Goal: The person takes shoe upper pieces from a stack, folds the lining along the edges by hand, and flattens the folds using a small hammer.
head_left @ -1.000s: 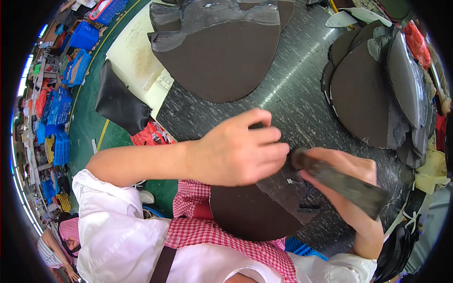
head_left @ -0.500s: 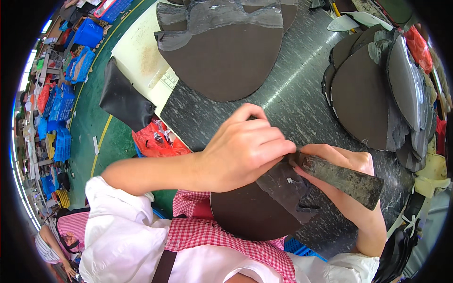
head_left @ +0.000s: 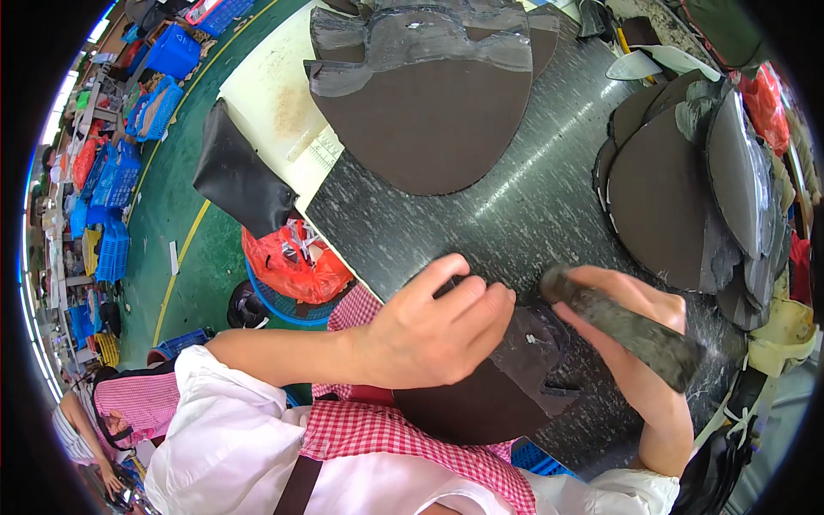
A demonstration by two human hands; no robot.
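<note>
A dark brown rounded panel (head_left: 476, 403) with a greyish flap on top lies at the near table edge, partly over my lap. My left hand (head_left: 438, 322) rests at its upper left edge, fingers curled; the fingertips are turned away, so what they pinch is hidden. In my right hand (head_left: 631, 296) is a hammer with a worn metal head (head_left: 631, 330), one end round and the other flared and flat. Its handle is hidden by the head and fingers. The round end hangs just above the panel's upper right side, apart from my left hand.
Similar brown panels (head_left: 429, 120) overlap at the far side of the dark speckled table (head_left: 549, 172). Another stack (head_left: 661, 189) stands at the right. A black sheet (head_left: 240, 172) hangs over the left edge, above a red bag (head_left: 300, 266) in a blue basket.
My left hand has drawn back a little toward me and away from the hammer. The hammer head has shifted slightly, leaving a gap between my hands.
</note>
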